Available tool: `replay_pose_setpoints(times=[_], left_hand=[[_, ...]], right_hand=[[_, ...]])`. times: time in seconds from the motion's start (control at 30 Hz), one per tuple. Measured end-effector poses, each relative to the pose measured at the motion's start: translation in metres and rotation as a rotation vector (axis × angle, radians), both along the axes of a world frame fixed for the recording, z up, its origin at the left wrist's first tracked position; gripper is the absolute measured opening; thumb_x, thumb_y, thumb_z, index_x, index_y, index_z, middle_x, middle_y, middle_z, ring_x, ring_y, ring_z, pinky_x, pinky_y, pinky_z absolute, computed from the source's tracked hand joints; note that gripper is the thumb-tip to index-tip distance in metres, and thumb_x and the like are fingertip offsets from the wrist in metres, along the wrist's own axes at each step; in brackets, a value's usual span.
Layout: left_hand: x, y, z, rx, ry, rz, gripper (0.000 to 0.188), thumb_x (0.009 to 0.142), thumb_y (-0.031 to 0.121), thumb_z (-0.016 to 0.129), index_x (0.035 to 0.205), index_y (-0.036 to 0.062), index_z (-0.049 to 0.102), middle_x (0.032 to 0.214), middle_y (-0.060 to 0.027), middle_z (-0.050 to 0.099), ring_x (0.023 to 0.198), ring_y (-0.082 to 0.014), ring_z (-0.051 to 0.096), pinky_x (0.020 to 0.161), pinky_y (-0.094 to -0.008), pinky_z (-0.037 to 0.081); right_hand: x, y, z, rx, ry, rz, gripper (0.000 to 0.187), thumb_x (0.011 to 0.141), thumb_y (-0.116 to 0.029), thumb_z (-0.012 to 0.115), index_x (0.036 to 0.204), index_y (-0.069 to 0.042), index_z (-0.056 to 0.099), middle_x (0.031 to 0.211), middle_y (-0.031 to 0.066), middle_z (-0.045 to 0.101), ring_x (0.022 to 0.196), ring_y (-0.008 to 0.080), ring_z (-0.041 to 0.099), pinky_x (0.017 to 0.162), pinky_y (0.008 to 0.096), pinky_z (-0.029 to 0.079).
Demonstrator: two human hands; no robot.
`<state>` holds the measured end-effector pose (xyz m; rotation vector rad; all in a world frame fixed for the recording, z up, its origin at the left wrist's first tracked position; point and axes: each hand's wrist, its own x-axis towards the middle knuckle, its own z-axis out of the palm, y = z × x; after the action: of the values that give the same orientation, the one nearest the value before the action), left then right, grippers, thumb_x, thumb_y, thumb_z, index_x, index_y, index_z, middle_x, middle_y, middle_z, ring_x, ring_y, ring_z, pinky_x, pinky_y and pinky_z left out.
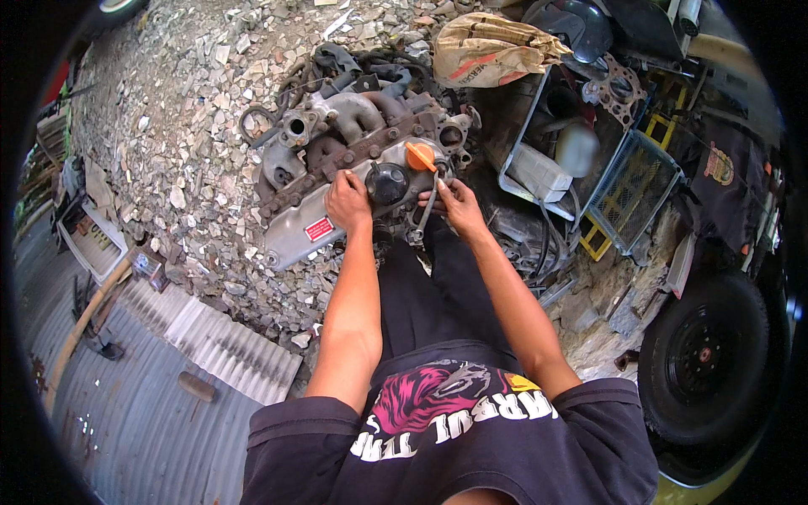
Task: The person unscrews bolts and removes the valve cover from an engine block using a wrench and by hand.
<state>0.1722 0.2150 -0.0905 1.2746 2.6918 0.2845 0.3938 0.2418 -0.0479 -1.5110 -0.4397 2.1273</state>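
Observation:
An engine's silver valve cover point(296, 220), with a red-and-white label, lies in front of my legs, joined to a rusty engine head. An orange oil filler cap point(420, 156) and a round black cap point(387, 183) sit on it. My left hand point(348, 200) rests on the cover left of the black cap, fingers curled in; whatever is under them is hidden. To the right of that cap, my right hand point(455, 207) has its fingers closed at a ratchet wrench point(427, 210). The wrench's upper end meets the cover below the orange cap, and its handle slants toward me.
Rusty manifold pipes point(358, 114) and dark hoses border the engine's far side. A brown sack point(497, 52) lies beyond it. At right stand a crate point(518, 143) of parts, a mesh basket point(635, 189) and a wheel point(705, 355). Corrugated sheeting point(168, 421) lies left, beside gravel.

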Motion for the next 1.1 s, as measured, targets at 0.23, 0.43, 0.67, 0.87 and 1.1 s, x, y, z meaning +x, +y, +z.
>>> replay_pose_setpoints(times=[0.23, 0.43, 0.67, 0.87, 1.1], left_hand=[[0.001, 0.000, 0.000, 0.034, 0.008, 0.001, 0.030, 0.096, 0.032, 0.048, 0.087, 0.0093, 0.065, 0.080, -0.0173, 0.068, 0.074, -0.0395, 0.064, 0.070, -0.0504, 0.048], [0.000, -0.002, -0.001, 0.046, 0.000, 0.002, 0.029, 0.096, 0.032, 0.048, 0.087, 0.0097, 0.064, 0.080, -0.0170, 0.068, 0.074, -0.0392, 0.064, 0.071, -0.0498, 0.048], [0.001, 0.002, 0.002, 0.044, -0.010, -0.006, 0.028, 0.096, 0.031, 0.049, 0.087, 0.0101, 0.065, 0.081, -0.0170, 0.068, 0.074, -0.0388, 0.064, 0.071, -0.0498, 0.048], [0.001, -0.001, 0.000, 0.068, -0.017, 0.020, 0.028, 0.096, 0.031, 0.048, 0.089, 0.0099, 0.065, 0.081, -0.0174, 0.068, 0.075, -0.0392, 0.064, 0.072, -0.0495, 0.048], [0.001, 0.000, 0.001, 0.023, -0.018, 0.007, 0.028, 0.097, 0.031, 0.047, 0.090, 0.0109, 0.066, 0.084, -0.0172, 0.069, 0.076, -0.0391, 0.064, 0.073, -0.0491, 0.048]], right_hand=[[-0.035, -0.006, -0.006, 0.024, 0.018, -0.351, 0.025, 0.103, -0.027, 0.050, 0.106, -0.002, 0.050, 0.097, 0.0180, 0.069, 0.087, 0.0264, 0.071, 0.076, 0.0347, 0.059], [-0.011, -0.009, -0.023, 0.133, -0.284, -0.048, 0.029, 0.101, -0.029, 0.056, 0.105, -0.001, 0.061, 0.086, 0.0087, 0.069, 0.077, 0.0172, 0.068, 0.066, 0.0307, 0.054], [0.066, 0.092, 0.018, 1.005, -0.659, 0.954, 0.025, 0.089, -0.020, 0.067, 0.109, -0.005, 0.071, 0.094, 0.0148, 0.071, 0.085, 0.0367, 0.066, 0.075, 0.0412, 0.051], [0.061, 0.051, 0.031, 1.012, -0.826, 0.678, 0.022, 0.091, -0.017, 0.066, 0.107, -0.002, 0.069, 0.086, 0.0139, 0.069, 0.073, 0.0270, 0.065, 0.068, 0.0356, 0.050], [0.029, -0.024, 0.004, 0.201, -0.334, -0.013, 0.024, 0.100, -0.020, 0.058, 0.107, 0.002, 0.058, 0.080, 0.0067, 0.065, 0.065, 0.0128, 0.061, 0.059, 0.0262, 0.050]])
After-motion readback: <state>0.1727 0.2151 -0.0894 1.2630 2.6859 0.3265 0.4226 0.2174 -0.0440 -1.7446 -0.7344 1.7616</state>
